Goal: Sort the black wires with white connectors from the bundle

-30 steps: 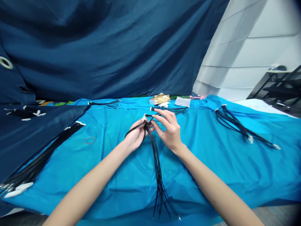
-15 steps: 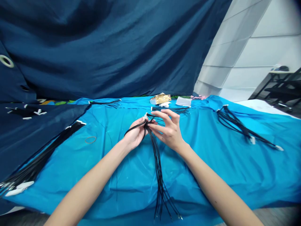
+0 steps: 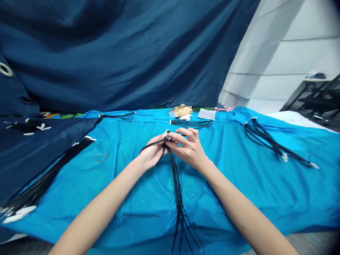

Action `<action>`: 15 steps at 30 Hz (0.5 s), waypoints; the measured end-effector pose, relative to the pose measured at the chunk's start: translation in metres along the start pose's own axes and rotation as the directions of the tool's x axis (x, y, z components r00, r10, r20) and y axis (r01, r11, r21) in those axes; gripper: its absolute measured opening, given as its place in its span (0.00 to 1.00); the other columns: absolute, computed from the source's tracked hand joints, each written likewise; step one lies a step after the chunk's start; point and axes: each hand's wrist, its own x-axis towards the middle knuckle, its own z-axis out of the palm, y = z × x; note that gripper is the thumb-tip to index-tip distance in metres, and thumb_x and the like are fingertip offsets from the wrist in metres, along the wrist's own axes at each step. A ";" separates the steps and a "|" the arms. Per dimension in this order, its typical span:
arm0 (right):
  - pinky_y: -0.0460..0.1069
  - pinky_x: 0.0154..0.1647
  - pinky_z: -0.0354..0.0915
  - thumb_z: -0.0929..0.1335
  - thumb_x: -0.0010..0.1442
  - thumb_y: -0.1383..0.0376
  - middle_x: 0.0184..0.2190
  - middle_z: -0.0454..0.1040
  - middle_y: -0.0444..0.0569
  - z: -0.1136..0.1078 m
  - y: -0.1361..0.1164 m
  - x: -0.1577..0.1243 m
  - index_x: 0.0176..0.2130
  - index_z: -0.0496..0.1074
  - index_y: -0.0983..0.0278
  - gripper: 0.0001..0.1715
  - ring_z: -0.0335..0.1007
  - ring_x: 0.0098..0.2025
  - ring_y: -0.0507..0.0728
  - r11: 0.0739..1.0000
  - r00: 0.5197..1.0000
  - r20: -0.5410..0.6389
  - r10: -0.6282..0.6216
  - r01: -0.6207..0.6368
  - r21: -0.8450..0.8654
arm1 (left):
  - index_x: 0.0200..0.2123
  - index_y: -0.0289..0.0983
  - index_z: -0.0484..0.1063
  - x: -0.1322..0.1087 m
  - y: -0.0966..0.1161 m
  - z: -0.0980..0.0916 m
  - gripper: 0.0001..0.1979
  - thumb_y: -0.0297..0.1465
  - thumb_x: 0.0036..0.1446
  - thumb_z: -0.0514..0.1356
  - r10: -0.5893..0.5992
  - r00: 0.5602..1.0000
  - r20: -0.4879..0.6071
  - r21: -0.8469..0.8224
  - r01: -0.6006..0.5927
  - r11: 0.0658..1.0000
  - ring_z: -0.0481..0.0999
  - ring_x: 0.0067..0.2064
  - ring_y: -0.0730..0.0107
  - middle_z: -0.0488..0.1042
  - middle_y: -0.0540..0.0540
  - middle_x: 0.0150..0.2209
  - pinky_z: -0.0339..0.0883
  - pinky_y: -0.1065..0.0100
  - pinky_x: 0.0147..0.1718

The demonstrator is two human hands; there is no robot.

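Note:
Near the middle of the blue cloth, my left hand point(image 3: 152, 152) is closed around a black wire harness point(image 3: 176, 184). Its white connector point(image 3: 166, 133) pokes up at the fingertips. A loop of the wires bends across the left palm, while the long loose ends hang down toward the front edge. My right hand point(image 3: 190, 148) pinches wires just beside the connector with thumb and index finger, its other fingers raised and curled. Exactly which wires lie between the right fingertips is hidden.
A thick bundle of black wires point(image 3: 53, 170) lies at the left, near a thin rubber band point(image 3: 101, 158). Another harness point(image 3: 268, 140) rests at the right. Further back are a harness point(image 3: 191, 124), a gold packet point(image 3: 182, 111) and a clear bag point(image 3: 207, 113).
My right fingers have drawn in closer to the connector and curled more. Wires earlier stretched out to the right of it are now gathered at the right fingertips.

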 end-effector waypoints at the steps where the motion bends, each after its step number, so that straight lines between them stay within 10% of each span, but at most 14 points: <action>1: 0.52 0.48 0.52 0.67 0.56 0.68 0.44 0.73 0.39 0.000 0.000 0.000 0.37 0.72 0.57 0.08 0.60 0.48 0.54 1.000 1.000 -0.008 -0.014 0.014 -0.005 | 0.30 0.31 0.72 0.000 0.000 0.001 0.05 0.21 0.52 0.56 -0.007 1.000 -0.012 -0.009 0.007 1.000 0.71 0.26 0.76 0.73 0.48 0.27 0.64 0.76 0.24; 9: 0.53 0.45 0.57 0.68 0.55 0.67 0.41 0.74 0.43 0.002 -0.004 0.001 0.37 0.73 0.58 0.07 0.62 0.45 0.55 0.973 0.986 -0.027 0.163 -0.156 0.168 | 0.30 0.30 0.71 0.000 0.004 0.007 0.10 0.20 0.55 0.51 -0.027 0.998 -0.054 -0.057 0.024 0.998 0.70 0.25 0.77 0.72 0.47 0.26 0.65 0.75 0.25; 15: 0.53 0.47 0.62 0.67 0.55 0.67 0.37 0.75 0.45 -0.006 -0.003 0.012 0.33 0.75 0.59 0.06 0.64 0.43 0.55 0.714 0.864 0.053 0.501 -0.447 0.539 | 0.27 0.31 0.69 0.000 0.006 0.010 0.11 0.20 0.57 0.49 -0.004 0.992 -0.122 -0.050 -0.002 0.999 0.73 0.29 0.74 0.72 0.46 0.26 0.69 0.65 0.39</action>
